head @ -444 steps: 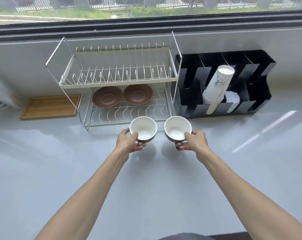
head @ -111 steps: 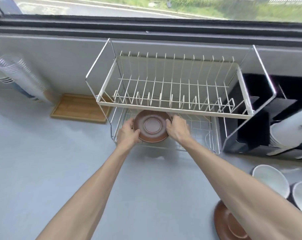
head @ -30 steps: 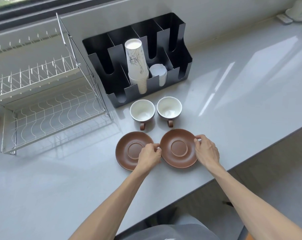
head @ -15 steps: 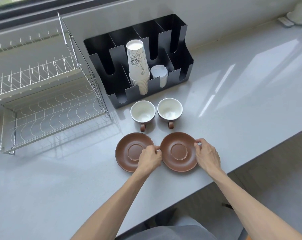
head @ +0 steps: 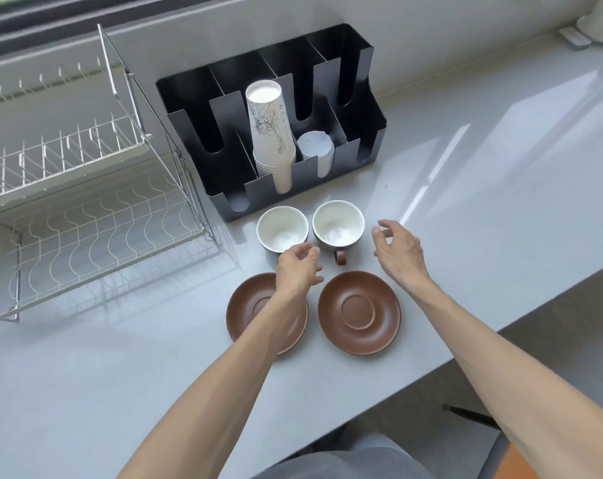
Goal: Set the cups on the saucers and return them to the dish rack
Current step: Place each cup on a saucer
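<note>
Two white-lined brown cups stand side by side on the grey counter: the left cup [head: 281, 228] and the right cup [head: 338, 223], whose brown handle points toward me. In front of them lie two brown saucers, the left saucer [head: 245, 312] partly under my forearm and the right saucer [head: 359, 312] fully visible. My left hand [head: 297, 269] hovers at the left cup's near rim, fingers curled and apart, holding nothing. My right hand [head: 398, 252] is open just right of the right cup, not touching it. The wire dish rack [head: 86, 216] stands at the left with nothing in it.
A black organiser [head: 359, 108] holding stacked paper cups [head: 272, 133] and lids [head: 316, 151] sits right behind the ceramic cups. The counter's front edge runs diagonally at the right, close to the right saucer. White items lie at the far right corner.
Both hands have let go of the right saucer and moved forward to the cups. The saucers lie still side by side on the counter.
</note>
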`<action>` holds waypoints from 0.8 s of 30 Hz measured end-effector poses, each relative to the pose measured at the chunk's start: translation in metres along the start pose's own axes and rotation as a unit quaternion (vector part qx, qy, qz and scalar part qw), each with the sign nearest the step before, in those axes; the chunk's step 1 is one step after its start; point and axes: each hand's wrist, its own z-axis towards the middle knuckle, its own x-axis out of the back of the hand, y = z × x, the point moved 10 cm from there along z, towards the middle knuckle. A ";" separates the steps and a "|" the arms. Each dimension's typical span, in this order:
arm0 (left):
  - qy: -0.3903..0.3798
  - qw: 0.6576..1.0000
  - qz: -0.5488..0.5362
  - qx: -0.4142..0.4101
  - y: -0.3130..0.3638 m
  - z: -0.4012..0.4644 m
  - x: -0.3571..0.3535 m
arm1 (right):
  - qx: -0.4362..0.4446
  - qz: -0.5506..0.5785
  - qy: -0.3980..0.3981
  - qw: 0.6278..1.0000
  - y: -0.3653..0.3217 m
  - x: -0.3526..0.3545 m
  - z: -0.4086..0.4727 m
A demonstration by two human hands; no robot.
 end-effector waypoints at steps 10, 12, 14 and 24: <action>-0.010 1.000 -0.003 0.004 0.001 0.026 -0.028 | -0.046 0.051 -0.068 0.995 -0.013 -0.035 0.032; -0.016 1.000 -0.024 0.001 0.003 0.028 -0.032 | -0.057 0.053 -0.073 0.994 -0.010 -0.037 0.033; -0.021 0.999 -0.042 -0.003 0.004 0.029 -0.035 | -0.061 0.052 -0.074 0.994 -0.011 -0.036 0.032; -0.025 0.997 -0.063 -0.025 0.014 0.031 -0.034 | -0.065 0.075 -0.046 0.994 -0.016 -0.024 0.031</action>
